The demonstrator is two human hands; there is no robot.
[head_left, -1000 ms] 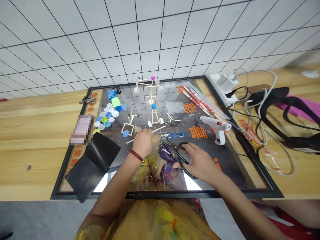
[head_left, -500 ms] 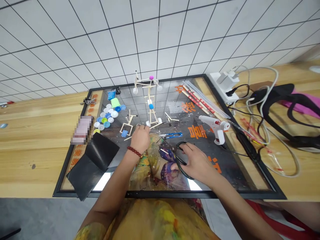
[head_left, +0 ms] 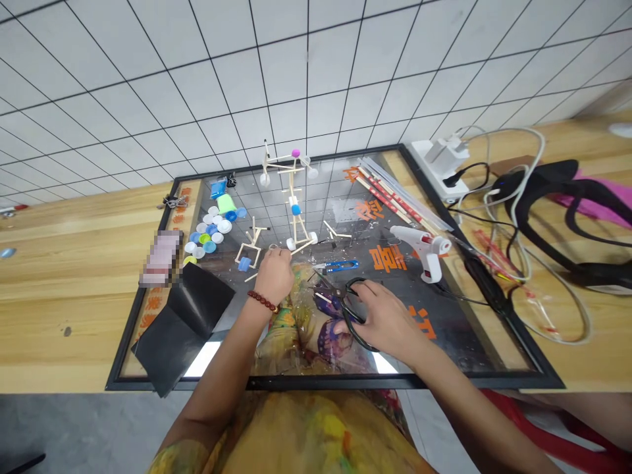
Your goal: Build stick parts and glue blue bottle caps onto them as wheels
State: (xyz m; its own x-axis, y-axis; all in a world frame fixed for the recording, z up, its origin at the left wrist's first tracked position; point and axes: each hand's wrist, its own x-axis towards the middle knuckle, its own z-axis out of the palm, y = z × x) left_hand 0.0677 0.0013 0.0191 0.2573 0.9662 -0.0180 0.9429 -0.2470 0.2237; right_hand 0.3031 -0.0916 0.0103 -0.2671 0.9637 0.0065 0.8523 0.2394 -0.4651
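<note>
My right hand [head_left: 392,322] grips the black handles of a pair of scissors [head_left: 353,322], whose blades point left and away from me over the glass board. My left hand [head_left: 274,276], with a red bead bracelet on the wrist, is closed in a pinch left of the blades; what its fingertips hold is hidden. Just beyond stands a small stick model [head_left: 295,197] with white wheels and a blue piece. To the left hand's left is a smaller stick frame [head_left: 251,250] with a blue cap. A blue-handled thread snipper [head_left: 342,266] lies behind the scissors.
Bottle caps [head_left: 210,247], a phone [head_left: 162,258] and black sheets [head_left: 172,342] lie on the left. A white hot glue gun [head_left: 423,250], sticks [head_left: 388,197] and a power strip [head_left: 439,171] with cables are on the right. A tiled wall [head_left: 281,72] rises behind.
The view has shifted very slightly. Both hands and the scissors keep almost the same positions.
</note>
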